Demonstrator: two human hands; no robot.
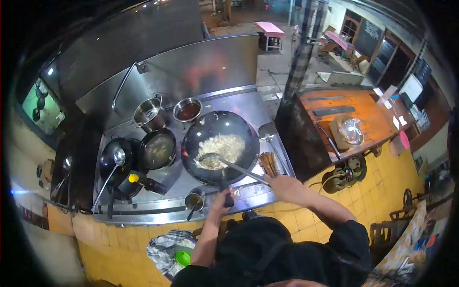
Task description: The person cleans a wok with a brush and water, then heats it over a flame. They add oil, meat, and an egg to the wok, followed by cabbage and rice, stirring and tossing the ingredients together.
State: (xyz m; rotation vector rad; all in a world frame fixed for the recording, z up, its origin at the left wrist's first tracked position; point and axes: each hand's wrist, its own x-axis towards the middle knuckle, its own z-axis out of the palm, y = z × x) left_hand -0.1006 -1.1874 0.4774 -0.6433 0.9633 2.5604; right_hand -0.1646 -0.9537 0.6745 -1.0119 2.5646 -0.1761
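A large black wok [201, 129] sits on the steel stove, with pale, chopped-looking food [227, 146] spread over its middle. My left hand [221, 201] is closed round the wok's dark handle at the near rim. In my right hand [288, 189] is the end of a long-handled ladle [241, 169]. The ladle's bowl rests in the food at the wok's lower left. What exactly the food is, I cannot make out.
Left of the wok stand a pan of liquid [158, 149], a steel pot [149, 115], a bowl of dark sauce [187, 110] and a yellow-capped bottle [153, 185]. A small metal cup [194, 200] is near the front edge. At right lie a spatula [267, 130] and a stick bundle [269, 164].
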